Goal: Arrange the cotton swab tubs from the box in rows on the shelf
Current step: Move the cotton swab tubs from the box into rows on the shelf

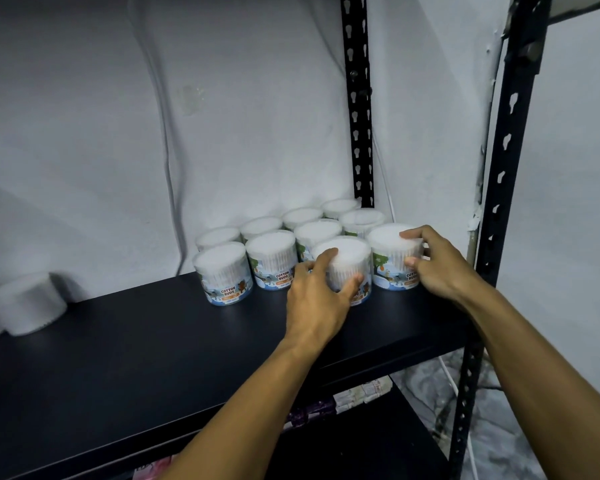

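Note:
Several clear cotton swab tubs stand upright in rows at the back right of the black shelf [153, 348]. My left hand [317, 296] grips a tub [347, 261] in the front row, fingers over its lid and thumb on its side. My right hand [437, 265] grips the tub [388, 251] at the right end of that row, beside the shelf's upright. Two more labelled tubs [222, 271] stand to the left of the held ones, with further rows [260, 227] behind them. The box is out of view.
A white roll-like object [25, 304] lies at the shelf's far left against the white sheet-covered wall. Black perforated uprights [359, 109] [506, 168] frame the right side. A lower shelf [343, 396] holds packaged goods.

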### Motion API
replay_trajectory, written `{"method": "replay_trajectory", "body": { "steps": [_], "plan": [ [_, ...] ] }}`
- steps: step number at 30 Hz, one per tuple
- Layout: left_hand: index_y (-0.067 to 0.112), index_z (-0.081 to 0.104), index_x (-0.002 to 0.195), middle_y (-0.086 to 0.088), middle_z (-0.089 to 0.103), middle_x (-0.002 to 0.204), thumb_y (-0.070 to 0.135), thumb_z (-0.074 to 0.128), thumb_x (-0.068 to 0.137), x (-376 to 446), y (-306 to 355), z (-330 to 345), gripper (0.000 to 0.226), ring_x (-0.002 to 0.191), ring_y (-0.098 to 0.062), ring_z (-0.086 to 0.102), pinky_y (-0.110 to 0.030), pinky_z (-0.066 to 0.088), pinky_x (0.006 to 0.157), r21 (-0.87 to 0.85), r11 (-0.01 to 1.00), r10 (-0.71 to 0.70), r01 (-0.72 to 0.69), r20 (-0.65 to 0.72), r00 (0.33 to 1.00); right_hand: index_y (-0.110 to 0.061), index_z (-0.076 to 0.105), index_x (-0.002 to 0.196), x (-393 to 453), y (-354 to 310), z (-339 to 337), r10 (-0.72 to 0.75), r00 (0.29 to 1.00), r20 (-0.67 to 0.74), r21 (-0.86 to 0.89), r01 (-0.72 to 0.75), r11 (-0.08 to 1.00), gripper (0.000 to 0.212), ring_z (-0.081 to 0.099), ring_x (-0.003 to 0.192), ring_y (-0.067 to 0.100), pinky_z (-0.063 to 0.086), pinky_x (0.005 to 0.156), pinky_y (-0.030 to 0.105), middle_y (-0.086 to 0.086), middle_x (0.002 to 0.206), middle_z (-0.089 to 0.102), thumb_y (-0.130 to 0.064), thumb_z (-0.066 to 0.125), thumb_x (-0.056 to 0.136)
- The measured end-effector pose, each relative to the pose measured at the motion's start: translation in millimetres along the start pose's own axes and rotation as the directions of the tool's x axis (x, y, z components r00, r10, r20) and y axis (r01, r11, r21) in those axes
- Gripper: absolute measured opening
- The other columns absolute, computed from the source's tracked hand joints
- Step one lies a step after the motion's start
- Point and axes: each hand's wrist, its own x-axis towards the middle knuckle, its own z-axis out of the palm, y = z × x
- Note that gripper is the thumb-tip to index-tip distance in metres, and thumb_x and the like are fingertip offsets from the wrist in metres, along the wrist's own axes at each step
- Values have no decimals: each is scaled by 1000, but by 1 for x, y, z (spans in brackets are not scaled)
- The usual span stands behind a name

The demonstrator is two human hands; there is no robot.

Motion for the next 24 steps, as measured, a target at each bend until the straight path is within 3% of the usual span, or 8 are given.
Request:
{"method": "replay_trajectory", "body": {
  "steps": [16, 20, 24],
  "plan": [
    [34, 41, 141, -9, 44, 134, 57, 60, 85, 2, 4, 2, 63, 120, -24, 49, -37, 43, 102, 43, 999, 1, -1, 2, 1000, -25, 48, 121, 14, 1, 0, 7, 999, 43, -48, -5, 999, 38, 54, 109, 26, 46, 89, 33, 7, 120, 53, -1, 52, 92],
    [33, 40, 141, -10, 44, 136, 57, 59, 86, 0, 3, 3, 63, 120, -25, 49, -38, 44, 101, 56, 998, 5, -5, 0, 1000, -26, 47, 122, 12, 1, 0, -5, 999, 47, -59, 8, 998, 39, 53, 112, 26, 46, 94, 37, 8, 125, 51, -1, 51, 92],
    [34, 35, 143, -10, 45, 137, 59, 54, 88, 0, 5, 3, 64, 121, -27, 49, -43, 46, 96, 139, 990, 21, -21, 2, 1000, -21, 44, 128, 9, -2, -1, -42, 998, 48, -116, 48, 992, 40, 50, 110, 22, 40, 86, 26, 8, 128, 47, -2, 49, 93]
  ]
}}
